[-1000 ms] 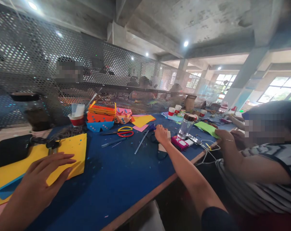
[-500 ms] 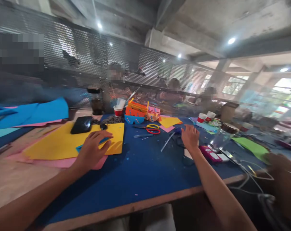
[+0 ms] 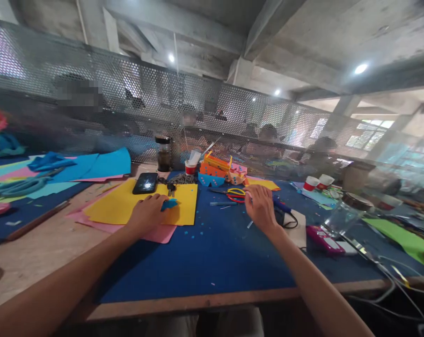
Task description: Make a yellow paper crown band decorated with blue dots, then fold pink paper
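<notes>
My left hand [image 3: 149, 209] rests over the yellow paper sheets [image 3: 110, 206], closed on a small blue paper piece [image 3: 170, 204] that sticks out past the fingertips. Pink paper [image 3: 161, 234] peeks out beneath the yellow. Over the blue mat, my right hand [image 3: 261, 206] is open with bent fingers, its fingertips close beside the handles of the red and yellow scissors [image 3: 235, 194]. Whether it touches them I cannot tell. A dark blue glue gun [image 3: 282, 205] lies right of that hand. A thin blue stick [image 3: 223, 203] lies below the scissors.
A black phone [image 3: 145, 183] lies on the yellow paper, with keys [image 3: 171, 188] nearby. Folded orange and blue paper pieces [image 3: 215, 171] stand behind. To the right are a glass jar [image 3: 348, 213], a magenta box [image 3: 324, 239] and white cables [image 3: 396, 276]. A mesh partition [image 3: 212, 112] stands at the back.
The view has swung left. My right hand has moved left toward the scissors, over the clear stick. My left hand's fingers have closed on the blue paper piece, which now shows beyond them.
</notes>
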The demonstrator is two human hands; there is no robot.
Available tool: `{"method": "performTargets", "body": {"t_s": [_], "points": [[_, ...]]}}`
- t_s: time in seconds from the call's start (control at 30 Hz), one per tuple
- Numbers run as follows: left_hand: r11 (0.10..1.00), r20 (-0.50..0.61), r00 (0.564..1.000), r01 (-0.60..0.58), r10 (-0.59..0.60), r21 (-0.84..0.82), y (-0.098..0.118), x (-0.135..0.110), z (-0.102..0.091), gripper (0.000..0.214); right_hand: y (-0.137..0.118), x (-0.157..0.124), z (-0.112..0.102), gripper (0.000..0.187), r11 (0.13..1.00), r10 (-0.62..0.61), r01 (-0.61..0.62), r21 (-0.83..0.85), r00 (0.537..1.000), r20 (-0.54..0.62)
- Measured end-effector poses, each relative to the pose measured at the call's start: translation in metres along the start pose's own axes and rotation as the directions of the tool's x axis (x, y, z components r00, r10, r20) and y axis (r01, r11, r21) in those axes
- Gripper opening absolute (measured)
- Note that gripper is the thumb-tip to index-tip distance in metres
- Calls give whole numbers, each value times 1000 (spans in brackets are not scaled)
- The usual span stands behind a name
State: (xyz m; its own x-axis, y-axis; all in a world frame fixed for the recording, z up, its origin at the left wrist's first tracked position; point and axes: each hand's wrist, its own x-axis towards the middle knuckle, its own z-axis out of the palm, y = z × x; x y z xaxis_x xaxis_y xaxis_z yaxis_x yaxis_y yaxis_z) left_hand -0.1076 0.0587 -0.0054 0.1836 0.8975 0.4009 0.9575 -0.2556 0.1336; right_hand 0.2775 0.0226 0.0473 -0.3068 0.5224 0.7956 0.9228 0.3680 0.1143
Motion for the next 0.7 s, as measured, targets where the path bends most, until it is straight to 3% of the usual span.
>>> {"method": "performTargets", "body": {"t_s": [0.13,0.23,0.4,0.6,0.7], "points": [[1000,29,1000,12,-12,2,-1,1,-4,29,-34,11,10,20,992,-88,87,93,996,14],[1000,39,999,18,-17,-9,0,2,-7,28,-46,9,20,20,982,-135,129,135,990,36],[999,51,999,8,-6,-43,8,-1,-10,31,-42,-4,32,22,970,-187,172,171,979,76],[980,88,985,-134,148,-148,33,-11,-12,33,-39,-11,36,23,962,-212,191,196,973,94],[977,48,987,-144,153,-160,34,-10,-14,37,-42,-12,35,21,961,-204,183,208,975,86]]}}
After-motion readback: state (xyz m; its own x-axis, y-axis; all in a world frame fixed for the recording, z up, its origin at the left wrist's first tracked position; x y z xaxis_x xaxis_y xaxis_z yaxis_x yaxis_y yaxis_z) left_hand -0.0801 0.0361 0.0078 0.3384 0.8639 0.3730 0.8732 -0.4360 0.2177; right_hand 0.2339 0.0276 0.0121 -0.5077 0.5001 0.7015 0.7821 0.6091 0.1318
